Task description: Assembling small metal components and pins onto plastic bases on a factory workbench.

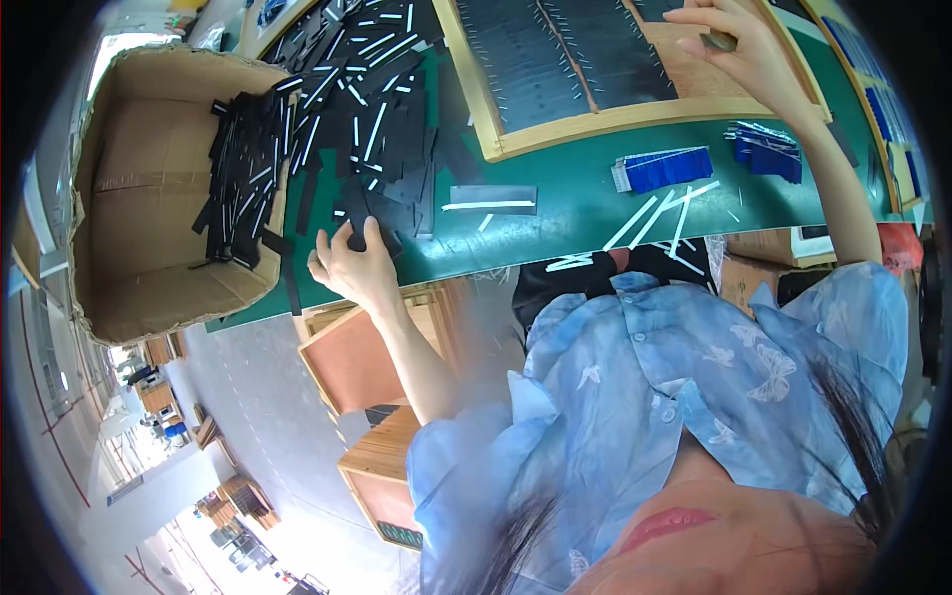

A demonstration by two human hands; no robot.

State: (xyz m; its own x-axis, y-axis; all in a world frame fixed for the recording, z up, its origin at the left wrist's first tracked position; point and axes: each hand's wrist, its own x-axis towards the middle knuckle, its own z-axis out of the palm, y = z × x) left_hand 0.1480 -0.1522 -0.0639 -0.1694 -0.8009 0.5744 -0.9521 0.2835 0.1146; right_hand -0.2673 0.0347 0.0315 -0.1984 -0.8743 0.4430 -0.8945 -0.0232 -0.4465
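My left hand [355, 270] is at the near edge of the pile of black strips [382, 139], thumb and fingers closed around the end of a black strip [358, 206]. Many of these flat pieces carry thin white lines. My right hand [739, 50] is raised over the right part of a wooden frame [555, 132], its fingers curled around a small olive-brown piece [719, 41] whose kind I cannot make out. Inside the frame, rows of black strips [516, 59] lie side by side with short white ends. A bare brown board [684, 59] shows below my right hand.
A cardboard box [139, 198] with black strips spilling out stands at the left. On the green table [555, 218] lie a single black piece [516, 194], two blue bundles [666, 170] and loose white strips [654, 213] at the front edge. Wooden frames [362, 362] stand below the table.
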